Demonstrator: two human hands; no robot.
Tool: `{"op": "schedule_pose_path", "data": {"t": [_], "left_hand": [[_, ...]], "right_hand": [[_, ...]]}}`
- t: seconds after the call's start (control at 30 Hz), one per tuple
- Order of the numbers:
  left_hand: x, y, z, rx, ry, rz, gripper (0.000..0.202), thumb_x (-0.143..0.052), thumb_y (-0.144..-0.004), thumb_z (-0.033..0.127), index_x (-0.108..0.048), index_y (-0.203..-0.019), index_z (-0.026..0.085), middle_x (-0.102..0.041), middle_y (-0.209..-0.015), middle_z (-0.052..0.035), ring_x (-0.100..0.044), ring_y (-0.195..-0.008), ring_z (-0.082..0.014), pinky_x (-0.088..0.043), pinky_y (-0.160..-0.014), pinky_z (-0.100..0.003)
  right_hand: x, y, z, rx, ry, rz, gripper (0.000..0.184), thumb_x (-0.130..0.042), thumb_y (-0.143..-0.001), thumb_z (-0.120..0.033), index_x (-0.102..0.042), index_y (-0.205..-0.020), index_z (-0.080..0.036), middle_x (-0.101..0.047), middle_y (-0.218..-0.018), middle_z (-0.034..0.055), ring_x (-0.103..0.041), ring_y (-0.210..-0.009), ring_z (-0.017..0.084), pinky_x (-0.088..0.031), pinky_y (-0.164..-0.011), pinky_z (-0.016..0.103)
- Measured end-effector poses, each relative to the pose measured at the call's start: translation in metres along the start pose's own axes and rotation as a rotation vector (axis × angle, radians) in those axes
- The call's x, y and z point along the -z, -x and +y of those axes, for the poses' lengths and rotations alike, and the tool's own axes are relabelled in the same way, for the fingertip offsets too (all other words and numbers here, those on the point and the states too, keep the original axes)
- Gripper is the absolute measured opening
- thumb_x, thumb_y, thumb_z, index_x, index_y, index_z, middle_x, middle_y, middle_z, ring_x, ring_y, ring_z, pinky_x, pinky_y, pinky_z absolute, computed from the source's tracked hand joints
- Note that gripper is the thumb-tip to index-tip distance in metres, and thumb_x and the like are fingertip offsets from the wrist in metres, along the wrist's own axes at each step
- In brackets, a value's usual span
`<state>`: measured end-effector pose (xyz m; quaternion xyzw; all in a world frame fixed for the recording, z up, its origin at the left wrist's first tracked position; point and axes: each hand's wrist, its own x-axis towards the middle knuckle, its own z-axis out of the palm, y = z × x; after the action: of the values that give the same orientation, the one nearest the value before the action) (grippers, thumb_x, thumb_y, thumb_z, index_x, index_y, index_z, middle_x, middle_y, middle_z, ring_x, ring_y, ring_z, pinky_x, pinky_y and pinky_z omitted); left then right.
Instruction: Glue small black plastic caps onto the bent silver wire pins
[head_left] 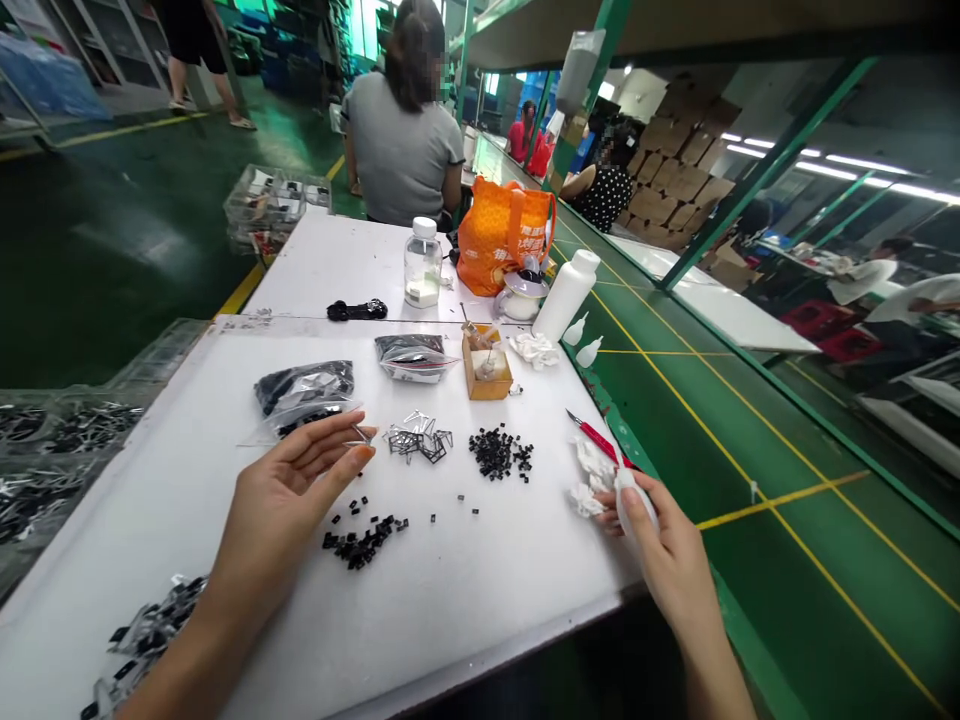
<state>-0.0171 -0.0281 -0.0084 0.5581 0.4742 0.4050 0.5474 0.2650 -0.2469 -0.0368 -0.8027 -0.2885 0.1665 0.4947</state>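
Observation:
My left hand [307, 480] is closed in a pinch on a small metal frame [363, 434], partly hidden by the fingers. Beyond its fingertips lies a loose pile of similar metal frames [417, 438]. In my right hand [660, 535], at the table's right edge, is a small white squeeze bottle [634, 498] with its tip pointing up and away. Crumpled tissue [591, 478] and a red-handled craft knife [596, 437] lie right beside that hand. Small black pieces form one pile [501, 453] at the centre right and another pile [365, 545] nearer to me.
Zip bags of black parts [304, 390] lie behind my left hand. A small wooden box [487, 365], a clear jar [422, 265], a white bottle [568, 295] and an orange bag [504, 237] stand farther back. Metal-and-black parts [154, 625] are heaped front left. A person [405, 150] sits ahead.

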Motion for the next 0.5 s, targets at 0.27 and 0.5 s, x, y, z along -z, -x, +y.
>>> {"op": "schedule_pose_path", "data": {"t": [0.27, 0.5], "left_hand": [[-0.002, 0.002, 0.001, 0.003, -0.003, 0.029, 0.052, -0.082, -0.082, 0.048, -0.072, -0.128, 0.026, -0.079, -0.117, -0.0036, -0.072, -0.110, -0.0293, -0.054, -0.105, -0.045], [-0.001, 0.002, 0.001, -0.020, 0.014, 0.048, 0.046, -0.082, -0.082, 0.046, -0.074, -0.125, 0.030, -0.079, -0.117, 0.0004, -0.071, -0.102, -0.0248, -0.053, -0.105, -0.040]], "right_hand": [[-0.009, 0.016, -0.024, 0.054, -0.276, 0.167, 0.046, -0.075, -0.084, -0.052, -0.068, -0.117, -0.021, -0.076, -0.080, 0.0047, -0.049, -0.043, 0.012, -0.041, -0.041, 0.028], [-0.011, -0.025, -0.023, 0.225, -0.078, 0.379, 0.044, -0.073, -0.083, -0.061, -0.076, -0.081, -0.017, -0.057, -0.056, 0.0003, -0.049, -0.051, 0.015, -0.038, -0.051, 0.030]]}}
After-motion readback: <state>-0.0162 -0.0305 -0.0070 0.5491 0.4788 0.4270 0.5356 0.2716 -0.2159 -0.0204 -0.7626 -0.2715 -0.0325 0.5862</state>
